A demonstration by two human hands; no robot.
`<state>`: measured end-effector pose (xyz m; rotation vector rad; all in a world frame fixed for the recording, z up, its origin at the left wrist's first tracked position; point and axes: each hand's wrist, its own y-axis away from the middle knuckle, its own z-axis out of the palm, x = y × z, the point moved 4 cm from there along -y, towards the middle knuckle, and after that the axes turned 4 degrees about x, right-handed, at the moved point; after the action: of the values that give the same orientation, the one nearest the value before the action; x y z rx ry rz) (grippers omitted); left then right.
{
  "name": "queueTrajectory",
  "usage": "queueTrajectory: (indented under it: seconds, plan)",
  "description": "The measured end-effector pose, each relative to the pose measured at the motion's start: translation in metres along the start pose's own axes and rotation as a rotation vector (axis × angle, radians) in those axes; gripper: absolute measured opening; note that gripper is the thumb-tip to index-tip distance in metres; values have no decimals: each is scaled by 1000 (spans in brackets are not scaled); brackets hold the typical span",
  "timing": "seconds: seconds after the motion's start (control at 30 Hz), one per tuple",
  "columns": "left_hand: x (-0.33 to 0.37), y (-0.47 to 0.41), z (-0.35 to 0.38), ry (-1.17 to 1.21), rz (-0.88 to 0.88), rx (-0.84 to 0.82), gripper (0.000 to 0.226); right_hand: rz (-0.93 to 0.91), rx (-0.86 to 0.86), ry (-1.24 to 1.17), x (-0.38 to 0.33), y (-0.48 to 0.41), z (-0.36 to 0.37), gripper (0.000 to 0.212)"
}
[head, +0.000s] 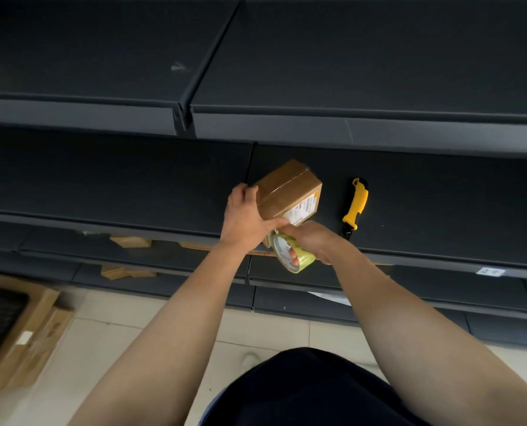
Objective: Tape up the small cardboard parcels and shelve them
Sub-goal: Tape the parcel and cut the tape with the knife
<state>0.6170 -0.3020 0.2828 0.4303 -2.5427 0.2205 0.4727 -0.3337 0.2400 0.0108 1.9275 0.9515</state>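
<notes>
Dark metal shop shelves (117, 179) stand over a pale tiled floor (117, 339). A small cardboard box (286, 192) sits on the middle shelf, with a yellow utility knife (355, 204) lying near it on the right. The left hand (246, 216) grips the box's left side. The right hand (312, 239) curls round a tape roll (286, 256) at the box's near corner.
</notes>
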Motion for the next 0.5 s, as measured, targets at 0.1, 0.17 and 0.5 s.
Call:
queueTrajectory:
  seconds: [0.1,0.17,0.5]
  plan:
    - [1,-2,-3,63,-23,49,88,-74,-34,84,1,4,0,31]
    - [-6,-8,-9,139,-89,64,80,-131,-124,39,-2,11,-3,39]
    - [-38,-31,-10,559,-358,-104,73,-281,-155,-107,-54,23,-4,34]
